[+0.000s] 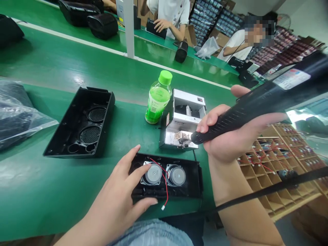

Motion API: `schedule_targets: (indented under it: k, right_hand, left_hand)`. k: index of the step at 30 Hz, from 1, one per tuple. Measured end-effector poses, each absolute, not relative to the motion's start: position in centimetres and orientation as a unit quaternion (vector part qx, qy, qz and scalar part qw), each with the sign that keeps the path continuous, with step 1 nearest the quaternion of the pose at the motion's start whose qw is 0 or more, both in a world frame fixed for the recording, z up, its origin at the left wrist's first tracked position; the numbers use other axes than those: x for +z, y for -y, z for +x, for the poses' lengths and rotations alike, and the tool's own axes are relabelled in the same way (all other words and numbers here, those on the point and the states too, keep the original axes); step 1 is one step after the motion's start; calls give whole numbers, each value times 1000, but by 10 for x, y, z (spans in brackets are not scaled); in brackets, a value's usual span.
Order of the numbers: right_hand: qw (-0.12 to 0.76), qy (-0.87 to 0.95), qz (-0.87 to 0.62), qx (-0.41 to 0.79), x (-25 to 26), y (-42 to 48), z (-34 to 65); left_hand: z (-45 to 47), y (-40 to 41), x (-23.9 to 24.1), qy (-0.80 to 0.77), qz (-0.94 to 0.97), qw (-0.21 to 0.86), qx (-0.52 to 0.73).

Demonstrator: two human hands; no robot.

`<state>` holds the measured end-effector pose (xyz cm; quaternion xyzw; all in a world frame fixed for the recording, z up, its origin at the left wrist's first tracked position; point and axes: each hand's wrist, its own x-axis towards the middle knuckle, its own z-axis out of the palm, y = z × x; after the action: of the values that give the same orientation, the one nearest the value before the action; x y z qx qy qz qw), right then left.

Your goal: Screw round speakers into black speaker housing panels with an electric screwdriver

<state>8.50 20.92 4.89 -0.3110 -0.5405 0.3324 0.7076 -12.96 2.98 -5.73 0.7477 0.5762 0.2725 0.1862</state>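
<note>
The left hand (120, 198) lies spread and flat on the near speaker housing (169, 177), fingers open, index reaching its far left corner and thumb pressed against its near edge; it grips nothing, only pins the housing down. This black housing sits at the desk (51, 191) front edge, just ahead of the person's lap, and holds 2 round speaker drivers (165, 175) side by side. A red wire (164, 186) crosses between them and ends in a small white plug hanging over the near rim.

The right hand (225, 136) is closed around a black electric screwdriver (256, 106), fingers wrapped over the barrel and thumb raised on top. The tool slants from upper right down to lower left, its tip at a small silver screw feeder box (183, 123) that stands just beyond the housing. A black cable runs below the right forearm, off the desk edge.

A green bottle (157, 99) stands upright, touching or just beside the box's left side. Left of it, well apart from the near housing, a second empty black housing (82, 124) lies open with 2 mesh grilles. Bare green surface lies between the 2 housings and to the left of the hand. A plastic-wrapped bundle (17, 112) rests at the far left edge. Right of the desk, a wooden compartment tray (282, 171) sits lower down. Other people work across the white-lined belt beyond.
</note>
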Motion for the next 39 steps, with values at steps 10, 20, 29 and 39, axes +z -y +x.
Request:
schedule_targets:
  k: [10, 20, 29, 39]
  right_hand:
    - [711, 545, -274, 351, 43, -190, 91]
    - [668, 520, -317, 427, 70, -90, 99]
    - [625, 517, -304, 499, 48, -80, 79]
    - [626, 529, -341, 461, 33, -88, 72]
  left_hand:
    - [-139, -29, -48, -585, 727, 215, 289]
    - [-140, -82, -10, -473, 852, 117, 191]
    - [-130, -89, -17, -476, 855, 169, 117]
    - [-126, -89, -15, -480, 852, 177, 108]
